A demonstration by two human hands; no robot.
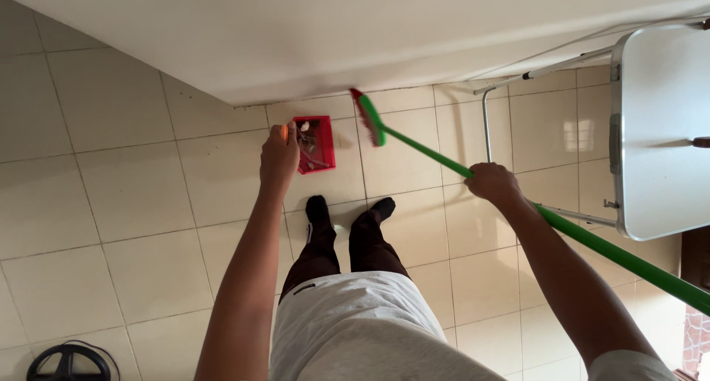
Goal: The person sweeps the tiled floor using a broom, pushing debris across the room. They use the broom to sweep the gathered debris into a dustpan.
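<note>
Green was the long broom handle [592, 242], and the right hand [492, 183] was closed tight around it. Its far end ran off the picture's edge. The broom head [367, 117] sat on the tiled floor [111, 203] by the wall [333, 33]. The left hand [279, 159] gripped the orange handle [285, 132] of a red dustpan [314, 144]; most of that handle was hidden. Bits lay inside the pan, too small to make out. A white folding table [662, 129] was cut off at the right.
</note>
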